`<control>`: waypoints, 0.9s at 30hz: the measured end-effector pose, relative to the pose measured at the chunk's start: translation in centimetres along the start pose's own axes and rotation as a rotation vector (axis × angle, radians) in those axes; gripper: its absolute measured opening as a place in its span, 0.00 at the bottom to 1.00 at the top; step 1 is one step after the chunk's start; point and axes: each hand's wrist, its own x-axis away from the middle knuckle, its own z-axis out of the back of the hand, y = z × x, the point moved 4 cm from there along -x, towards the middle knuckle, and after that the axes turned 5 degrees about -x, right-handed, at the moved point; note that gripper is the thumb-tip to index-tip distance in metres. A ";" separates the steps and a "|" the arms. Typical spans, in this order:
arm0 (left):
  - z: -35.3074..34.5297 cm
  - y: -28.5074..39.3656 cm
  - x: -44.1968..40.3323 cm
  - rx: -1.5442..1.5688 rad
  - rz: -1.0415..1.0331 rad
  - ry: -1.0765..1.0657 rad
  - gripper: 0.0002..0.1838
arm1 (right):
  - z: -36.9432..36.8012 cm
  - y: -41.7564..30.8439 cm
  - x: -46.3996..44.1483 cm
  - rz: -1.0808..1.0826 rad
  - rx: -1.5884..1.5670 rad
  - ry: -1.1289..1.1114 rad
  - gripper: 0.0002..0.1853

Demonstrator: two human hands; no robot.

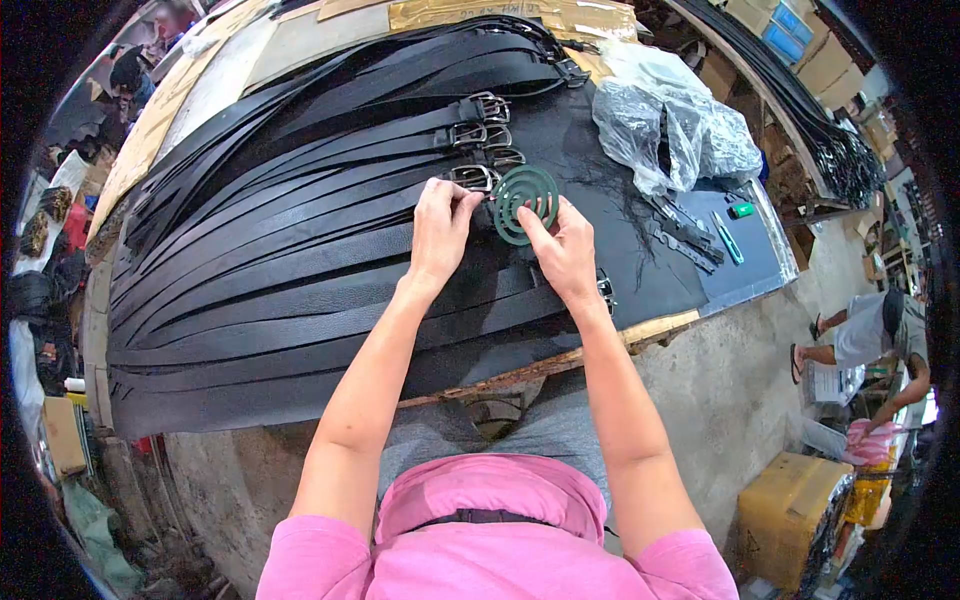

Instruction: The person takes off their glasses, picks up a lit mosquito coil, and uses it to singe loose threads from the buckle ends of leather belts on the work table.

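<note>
A green spiral mosquito coil (509, 222) is held up above the table in my right hand (566, 246), thumb on its front and fingers behind. Close to the coil's left edge, my left hand (440, 228) is closed in a pinch. Something small may be between its fingertips, but I cannot make it out. Beneath both hands lie several black belts (300, 235), fanned out with their silver buckles (472, 178) toward the middle. More buckles (606, 290) show beside my right wrist.
Crumpled clear plastic (670, 120) lies at the back right. In front of it are black-handled pliers (686, 246), a teal cutter knife (727, 238) and a small green item (740, 210). Black thread scraps (632, 205) are scattered nearby. Another person (870, 335) and a cardboard box (785, 520) are at right.
</note>
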 end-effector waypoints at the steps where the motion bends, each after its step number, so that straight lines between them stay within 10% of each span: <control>1: 0.0 0.0 0.2 0.016 0.007 0.012 0.10 | 0.0 -0.4 -0.1 0.017 0.008 -0.011 0.08; 27: -0.2 0.0 0.9 0.084 0.024 0.088 0.08 | -0.9 -3.6 -2.6 0.063 0.287 -0.246 0.11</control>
